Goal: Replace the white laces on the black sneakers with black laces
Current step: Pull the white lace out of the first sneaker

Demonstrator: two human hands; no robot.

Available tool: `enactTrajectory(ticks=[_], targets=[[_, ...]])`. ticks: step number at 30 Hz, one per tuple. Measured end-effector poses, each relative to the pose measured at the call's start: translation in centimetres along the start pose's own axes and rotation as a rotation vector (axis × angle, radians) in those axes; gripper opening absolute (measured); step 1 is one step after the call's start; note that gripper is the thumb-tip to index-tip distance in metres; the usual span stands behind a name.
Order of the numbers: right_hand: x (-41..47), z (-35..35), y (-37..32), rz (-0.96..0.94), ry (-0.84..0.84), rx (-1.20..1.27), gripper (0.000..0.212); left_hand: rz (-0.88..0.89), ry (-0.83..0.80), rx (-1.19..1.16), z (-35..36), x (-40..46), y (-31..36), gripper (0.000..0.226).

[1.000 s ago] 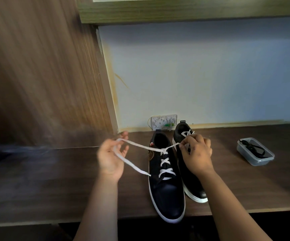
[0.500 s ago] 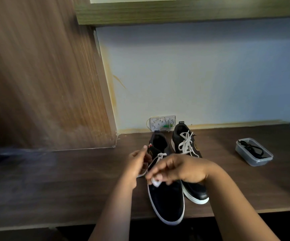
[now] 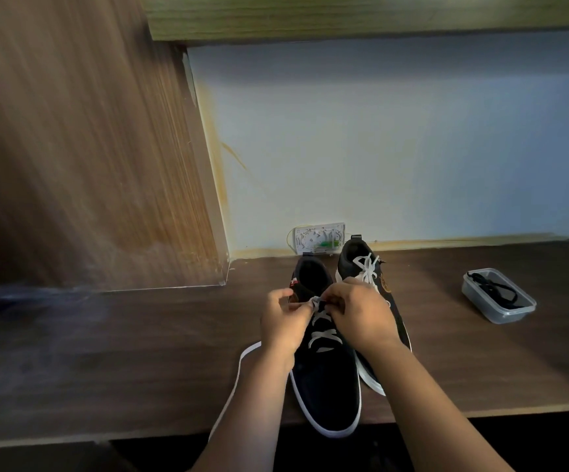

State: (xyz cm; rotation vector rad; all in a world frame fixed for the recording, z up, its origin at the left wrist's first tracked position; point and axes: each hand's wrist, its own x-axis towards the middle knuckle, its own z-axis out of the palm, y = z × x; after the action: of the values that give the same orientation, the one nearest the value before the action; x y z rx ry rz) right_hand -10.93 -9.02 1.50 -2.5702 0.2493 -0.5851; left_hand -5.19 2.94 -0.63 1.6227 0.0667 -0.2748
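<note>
A: Sneakers, black, white soles: we log the near sneaker [image 3: 324,379] and the far sneaker [image 3: 365,267] side by side on the dark wood table [image 3: 106,362], just touching.

B: Orientation?

A: Long axes run front to back. Both toes point toward us, heels toward the blue wall [image 3: 395,137]; the near toe overhangs the table's front edge.

B: Hands?

A: Our left hand [image 3: 285,321] and right hand [image 3: 361,316] meet over the near sneaker's upper eyelets, each pinching the white lace [image 3: 324,335] there. Lower down, the lace is crossed through the eyelets. One loose length trails left of the sneaker and off the front edge.

B: Far sneaker?

A: We see a white lace there as well.

B: Black laces?

A: We note the black laces [image 3: 494,289] coiled in a clear plastic container [image 3: 501,313], well apart to the right.
</note>
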Motion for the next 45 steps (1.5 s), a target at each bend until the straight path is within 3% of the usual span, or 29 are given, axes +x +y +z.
enactTrajectory(ticks=[5, 8, 11, 13, 17, 19, 21, 24, 26, 27, 29, 31, 34, 36, 37, 39, 45], targets=[[-0.1, 0.7, 0.3, -0.078, 0.017, 0.093, 0.022, -0.236, -0.264, -0.484, -0.2, -0.5, 0.7, 0.007], [-0.3, 1.4, 0.6, -0.082, 0.063, 0.077, 0.015, -0.233, -0.379, -0.565, -1.3, -1.2, 2.4, 0.007], [-0.3, 1.5, 0.5, -0.019, 0.093, 0.147, 0.005, -0.151, -0.312, -0.616, -3.5, -1.1, 4.3, 0.009], [-0.1, 1.1, 0.6, 0.089, 0.050, 0.288, 0.010, -0.134, -0.237, -0.779, -5.5, -0.4, 4.8, 0.006], [0.5, -0.6, 0.5, 0.492, -0.144, 0.911, 0.019, -0.134, -0.027, -0.983, -9.7, 1.6, 3.8, 0.013], [0.5, -2.3, 1.1, 0.604, -0.163, 1.096, 0.014, -0.126, 0.064, -1.003, -11.5, 2.3, 3.2, 0.016], [0.4, -4.6, 1.8, 0.571, -0.046, 1.317, 0.010, -0.099, 0.142, -1.008, -12.9, 2.7, 2.9, 0.020], [0.0, -8.0, 4.2, 0.587, 0.345, 1.722, 0.017, -0.055, 0.281, -0.952, -14.1, 2.7, 2.8, 0.023], [-0.3, -9.5, 6.3, 0.655, 0.553, 1.780, 0.027, -0.062, 0.445, -0.653, -14.4, 2.5, 2.9, 0.021], [-0.4, -9.9, 7.2, 0.696, 0.587, 1.700, 0.025, -0.070, 0.513, -0.306, -14.4, 2.5, 2.8, 0.022], [-1.0, -10.1, 7.8, 0.728, 0.467, 1.263, 0.015, -0.095, 0.529, 0.565, -14.1, 2.4, 2.3, 0.043], [-1.4, -9.4, 7.0, 0.612, 0.198, 0.833, 0.020, -0.110, 0.411, 0.982, -12.5, 1.6, 2.4, 0.058], [-0.9, -7.0, 5.1, 0.313, -0.056, 0.376, 0.011, 0.082, 0.317, 1.050, -8.3, 0.5, 2.9, 0.050], [-0.1, -4.6, 4.3, 0.119, 0.045, 0.110, 0.007, 0.410, 0.260, 1.006, -5.6, 0.3, 2.1, 0.032], [0.1, -3.4, 3.9, 0.043, 0.085, 0.069, 0.009, 0.600, 0.233, 0.997, -4.4, 0.1, 1.6, 0.023], [0.3, -1.4, 3.0, -0.058, 0.121, 0.049, 0.012, 0.818, 0.211, 1.001, -2.5, -0.1, 0.5, 0.014], [0.0, 1.6, 1.9, -0.129, 0.179, -0.148, 0.012, 0.892, 0.288, 0.863, -0.2, 0.5, -0.6, 0.015]])
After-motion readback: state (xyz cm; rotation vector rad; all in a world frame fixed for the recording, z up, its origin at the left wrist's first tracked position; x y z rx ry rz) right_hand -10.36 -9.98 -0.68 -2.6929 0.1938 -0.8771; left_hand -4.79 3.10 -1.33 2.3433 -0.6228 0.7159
